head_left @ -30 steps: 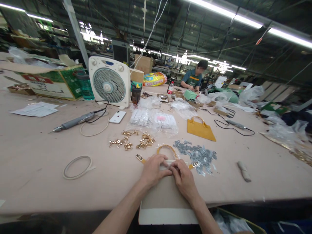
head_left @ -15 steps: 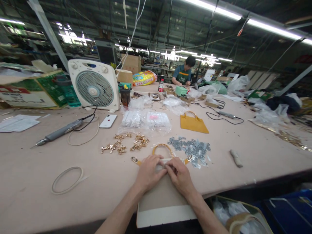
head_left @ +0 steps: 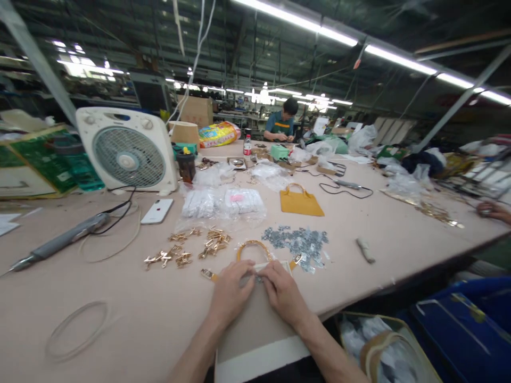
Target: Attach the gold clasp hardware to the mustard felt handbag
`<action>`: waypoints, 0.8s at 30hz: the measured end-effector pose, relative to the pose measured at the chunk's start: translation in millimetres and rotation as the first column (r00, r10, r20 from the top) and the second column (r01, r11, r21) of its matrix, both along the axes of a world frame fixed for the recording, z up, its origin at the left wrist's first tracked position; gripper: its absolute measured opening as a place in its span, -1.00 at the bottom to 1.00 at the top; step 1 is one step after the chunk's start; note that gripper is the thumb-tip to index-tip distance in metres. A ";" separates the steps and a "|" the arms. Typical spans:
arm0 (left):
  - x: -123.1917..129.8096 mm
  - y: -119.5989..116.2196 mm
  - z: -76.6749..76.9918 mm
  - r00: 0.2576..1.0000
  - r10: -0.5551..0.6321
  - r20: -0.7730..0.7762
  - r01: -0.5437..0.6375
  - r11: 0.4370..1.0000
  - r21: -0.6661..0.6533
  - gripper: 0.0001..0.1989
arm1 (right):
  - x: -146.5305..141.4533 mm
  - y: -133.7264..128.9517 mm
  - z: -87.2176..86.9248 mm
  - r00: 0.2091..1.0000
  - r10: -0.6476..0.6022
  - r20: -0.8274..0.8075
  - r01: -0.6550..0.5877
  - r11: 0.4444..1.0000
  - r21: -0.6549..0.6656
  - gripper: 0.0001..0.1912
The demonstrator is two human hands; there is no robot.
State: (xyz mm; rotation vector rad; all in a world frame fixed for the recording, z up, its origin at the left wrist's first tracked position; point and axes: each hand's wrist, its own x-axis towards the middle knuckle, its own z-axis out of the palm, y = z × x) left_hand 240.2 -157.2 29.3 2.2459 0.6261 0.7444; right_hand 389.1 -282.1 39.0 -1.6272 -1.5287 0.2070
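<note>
Both my left hand (head_left: 232, 292) and right hand (head_left: 282, 291) are clamped on the beige panel (head_left: 255, 332); the bin (head_left: 419, 352) holds crumpled plastic (head_left: 372, 325).

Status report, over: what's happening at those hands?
Left hand and right hand at the beige panel, fingertips close together. Yellow handle just beyond. Grey metal pieces nearby, on the right.

Flat bag (head_left: 301, 202) mustard yellow; metal pieces (head_left: 297, 242) silver-grey; clips (head_left: 215, 242) gold; tabletop (head_left: 159, 308) pinkish beige.
</note>
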 end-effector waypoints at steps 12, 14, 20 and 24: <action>0.7 0.0 -6.5 0.999 -0.025 0.028 0.024 0.999 0.032 -0.77 | 20.9 -47.0 3.9 0.927 -0.300 -0.225 0.348 0.912 0.218 -0.76; -2.3 -2.8 -2.1 0.998 -0.001 0.057 -0.003 0.998 0.067 -0.76 | 30.3 -61.4 -3.0 0.892 -0.383 -0.240 0.431 0.879 0.203 -0.76; 12.2 -24.4 22.9 0.992 -0.122 0.014 0.110 0.935 0.338 -0.71 | 43.0 -87.2 -17.9 0.887 -0.430 -0.170 0.448 0.891 0.079 -0.71; 47.6 -43.8 34.1 0.979 -0.130 -0.157 0.175 0.932 0.317 -0.67 | 34.4 -83.1 -18.3 0.919 -0.393 -0.025 0.393 0.920 -0.010 -0.75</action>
